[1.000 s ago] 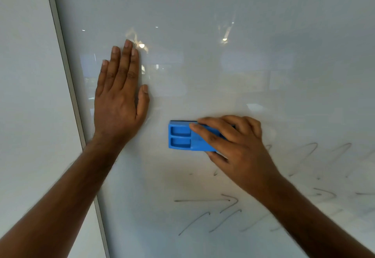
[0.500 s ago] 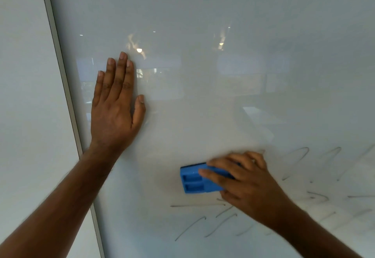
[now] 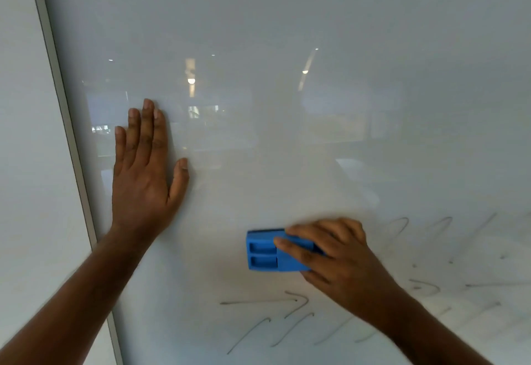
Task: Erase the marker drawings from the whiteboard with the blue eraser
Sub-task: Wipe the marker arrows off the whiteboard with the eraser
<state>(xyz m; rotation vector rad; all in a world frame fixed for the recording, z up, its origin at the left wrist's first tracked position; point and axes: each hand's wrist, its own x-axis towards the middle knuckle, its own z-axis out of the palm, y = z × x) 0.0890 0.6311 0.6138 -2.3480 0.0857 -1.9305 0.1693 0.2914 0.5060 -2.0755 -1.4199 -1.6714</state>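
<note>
**Eraser on whiteboard, right hand holding**

The blue eraser (image 3: 273, 250) lies flat against the whiteboard (image 3: 287, 34), in the lower middle of the view. Its long side runs level. Two rectangular recesses show on its left end; its right end is hidden under the fingers.

The right hand (image 3: 336, 258) is clamped on the eraser from the right. Its fingers (image 3: 298, 245) lie over the eraser's back and top edge, and the thumb reaches under its lower edge.

The left hand (image 3: 143, 181) is pressed flat on the board, up and to the left of the eraser and well apart from it. It holds nothing. The four fingers are extended and together, pointing up; the thumb is spread to the right.

Grey marker strokes (image 3: 273, 316) remain below the eraser, just clear of it. Further strokes (image 3: 431, 227) lie to the right of the right hand. The right forearm (image 3: 416, 324) covers part of the lower strokes.

The area above the eraser shows only reflections of lights. The board's grey frame (image 3: 71, 140) runs slantwise just left of the left hand, with a pale wall (image 3: 26, 163) beyond it.
</note>
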